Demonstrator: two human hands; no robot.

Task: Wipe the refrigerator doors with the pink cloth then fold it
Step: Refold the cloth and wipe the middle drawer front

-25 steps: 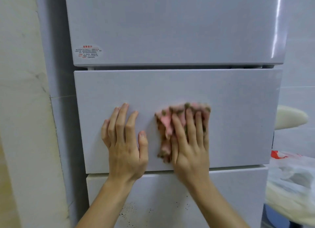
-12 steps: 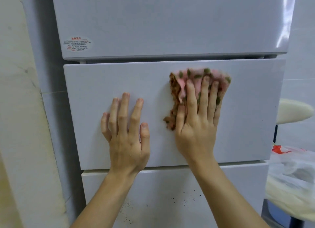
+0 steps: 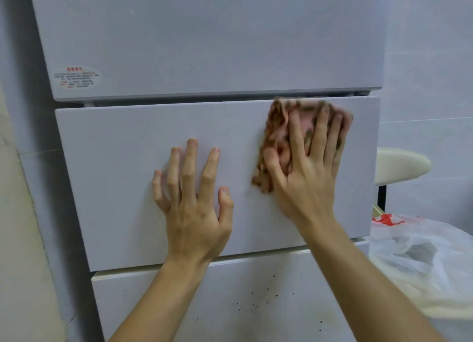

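At the top right of the middle refrigerator door [image 3: 115,162], swept up from centre, pressing pink cloth [image 3: 277,126] under flat right hand [image 3: 307,178], bracing with splayed left hand [image 3: 197,201], wiping unfinished.

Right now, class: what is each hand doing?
Left hand: open, flat on the middle door.
Right hand: open, pressing the pink cloth against that door.

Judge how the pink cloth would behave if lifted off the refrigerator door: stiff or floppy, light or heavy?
Probably floppy: the pink cloth bunches into folds beside the thumb of the right hand. Likely light: flat fingers alone pin it to the upright middle door. Released, it would probably slump and fall.
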